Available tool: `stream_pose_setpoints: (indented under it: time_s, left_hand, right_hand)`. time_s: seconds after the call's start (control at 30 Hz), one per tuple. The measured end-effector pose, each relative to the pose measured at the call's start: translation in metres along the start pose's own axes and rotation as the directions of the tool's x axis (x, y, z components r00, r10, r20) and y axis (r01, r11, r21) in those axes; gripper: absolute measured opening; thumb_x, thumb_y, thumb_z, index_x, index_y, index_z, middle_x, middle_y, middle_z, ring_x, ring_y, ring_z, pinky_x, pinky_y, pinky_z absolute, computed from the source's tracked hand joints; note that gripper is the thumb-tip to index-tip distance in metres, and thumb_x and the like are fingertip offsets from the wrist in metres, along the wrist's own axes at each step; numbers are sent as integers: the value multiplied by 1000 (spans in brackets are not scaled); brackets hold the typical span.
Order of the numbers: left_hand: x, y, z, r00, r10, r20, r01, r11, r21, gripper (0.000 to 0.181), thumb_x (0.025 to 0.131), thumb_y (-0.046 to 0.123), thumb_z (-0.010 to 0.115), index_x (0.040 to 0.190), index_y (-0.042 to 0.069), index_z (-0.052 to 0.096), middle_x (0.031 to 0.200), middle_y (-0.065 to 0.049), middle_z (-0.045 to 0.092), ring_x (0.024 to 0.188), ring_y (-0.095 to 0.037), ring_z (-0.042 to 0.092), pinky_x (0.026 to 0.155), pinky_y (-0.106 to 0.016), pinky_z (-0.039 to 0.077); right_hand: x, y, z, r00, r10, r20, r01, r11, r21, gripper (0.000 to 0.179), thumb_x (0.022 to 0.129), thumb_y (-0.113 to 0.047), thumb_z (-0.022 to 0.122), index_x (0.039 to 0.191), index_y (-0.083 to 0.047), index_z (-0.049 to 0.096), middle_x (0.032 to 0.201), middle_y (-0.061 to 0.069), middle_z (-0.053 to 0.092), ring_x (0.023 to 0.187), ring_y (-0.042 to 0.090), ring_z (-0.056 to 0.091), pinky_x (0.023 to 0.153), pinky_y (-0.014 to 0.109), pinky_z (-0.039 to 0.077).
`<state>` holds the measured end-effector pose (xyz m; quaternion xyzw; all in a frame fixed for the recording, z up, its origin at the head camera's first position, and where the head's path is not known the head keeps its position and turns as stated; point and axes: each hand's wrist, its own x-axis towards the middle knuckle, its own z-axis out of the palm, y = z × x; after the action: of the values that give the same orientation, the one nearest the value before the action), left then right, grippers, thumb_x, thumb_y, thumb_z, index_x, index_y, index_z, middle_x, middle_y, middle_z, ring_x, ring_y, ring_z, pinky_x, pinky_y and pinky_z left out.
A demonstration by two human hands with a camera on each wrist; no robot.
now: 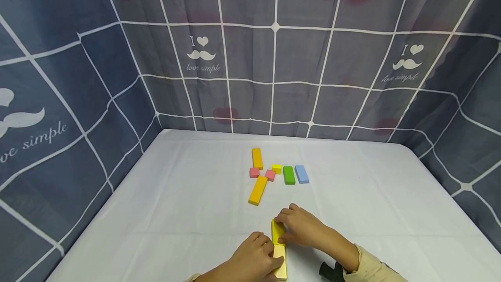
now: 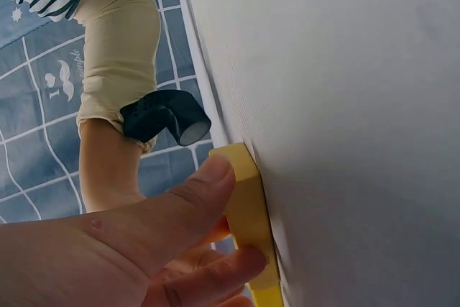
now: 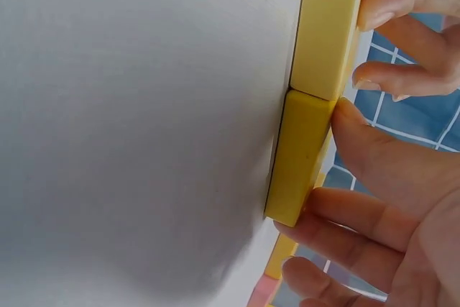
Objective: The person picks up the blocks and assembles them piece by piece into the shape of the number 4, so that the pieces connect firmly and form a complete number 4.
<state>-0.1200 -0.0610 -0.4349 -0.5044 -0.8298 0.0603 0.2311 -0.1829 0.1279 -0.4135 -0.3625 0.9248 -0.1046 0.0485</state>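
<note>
At the near side of the table, my left hand (image 1: 252, 258) holds a pale yellow block (image 1: 279, 250) between thumb and fingers. Against its far end lies a bright yellow block (image 1: 277, 231), gripped by my right hand (image 1: 303, 226), thumb near the joint and fingers towards the far end. In the right wrist view the pale block (image 3: 330, 26) and the bright block (image 3: 300, 156) meet end to end in a line, on the white cloth. The left wrist view shows my left thumb (image 2: 215, 170) on top of the pale block (image 2: 248, 206).
Farther out lie two long orange-yellow blocks (image 1: 257, 159), two small pink blocks (image 1: 254, 172), a small yellow block (image 1: 276, 169), a green block (image 1: 289, 175) and a blue block (image 1: 302, 174). A dark grid-patterned curtain (image 1: 250, 55) surrounds the white table (image 1: 176, 212). A black device (image 1: 332, 272) sits at my right wrist.
</note>
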Motion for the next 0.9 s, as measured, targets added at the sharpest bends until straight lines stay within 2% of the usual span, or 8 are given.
stream_pose_setpoints:
  time_s: [0.23, 0.47, 0.57, 0.67, 0.73, 0.8, 0.9]
  left_hand:
    - [1, -1, 1, 1000, -1, -20, 1, 1000, 21, 20, 78, 53, 67, 88, 37, 71, 76, 13, 63, 78, -4, 56, 75, -19, 40]
    - [2, -1, 2, 999, -8, -34, 10, 998, 68, 25, 75, 58, 68, 89, 38, 71, 76, 12, 64, 77, -5, 57, 75, -20, 42]
    - [3, -1, 1, 1000, -21, -1, 21, 999, 31, 25, 75, 57, 69, 90, 37, 71, 76, 11, 60, 71, -4, 51, 67, -17, 36]
    - [2, -2, 0, 999, -29, 18, 29, 999, -25, 24, 77, 55, 68, 91, 37, 71, 75, 10, 53, 65, -4, 41, 60, -15, 23]
    - [1, -4, -1, 999, -30, 20, 32, 997, -63, 22, 80, 56, 64, 90, 37, 70, 74, 10, 48, 64, -4, 35, 59, -15, 15]
    - [-1, -5, -1, 999, -30, 16, 31, 994, -101, 23, 84, 56, 59, 87, 36, 70, 74, 11, 46, 65, -4, 33, 60, -15, 12]
    - [-2, -7, 0, 998, -30, 50, 39, 982, -187, 26, 89, 55, 51, 86, 36, 68, 75, 13, 46, 68, -2, 32, 61, -13, 13]
  right_hand:
    - [0, 2, 1, 999, -30, -29, 29, 1000, -6, 33, 75, -29, 78, 100, -9, 70, 87, -6, 66, 77, 7, 42, 67, 19, 40]
    - [4, 0, -3, 1000, 3, 7, -4, 1000, 3, 33, 76, -30, 77, 102, -10, 70, 90, -5, 67, 78, 7, 43, 69, 20, 42]
    - [4, 0, -4, 1000, 2, 9, -2, 1000, -1, 34, 76, -31, 78, 102, -11, 70, 90, -5, 68, 79, 7, 43, 69, 21, 42]
    - [3, 0, -4, 1000, -1, 8, 1, 1000, -5, 34, 75, -30, 78, 102, -11, 70, 91, -5, 68, 79, 7, 44, 70, 21, 43]
    - [4, -1, -4, 1000, 2, 13, -2, 1000, 3, 35, 75, -30, 78, 103, -11, 71, 92, -5, 69, 80, 7, 45, 71, 22, 43]
    - [3, 0, -3, 1000, 8, 20, -8, 1000, 18, 36, 74, -29, 79, 104, -11, 71, 93, -4, 70, 81, 7, 46, 72, 22, 44]
    - [2, 0, -2, 1000, 15, 27, -17, 998, 56, 36, 74, -28, 79, 104, -10, 71, 94, -4, 70, 82, 7, 47, 72, 22, 45]
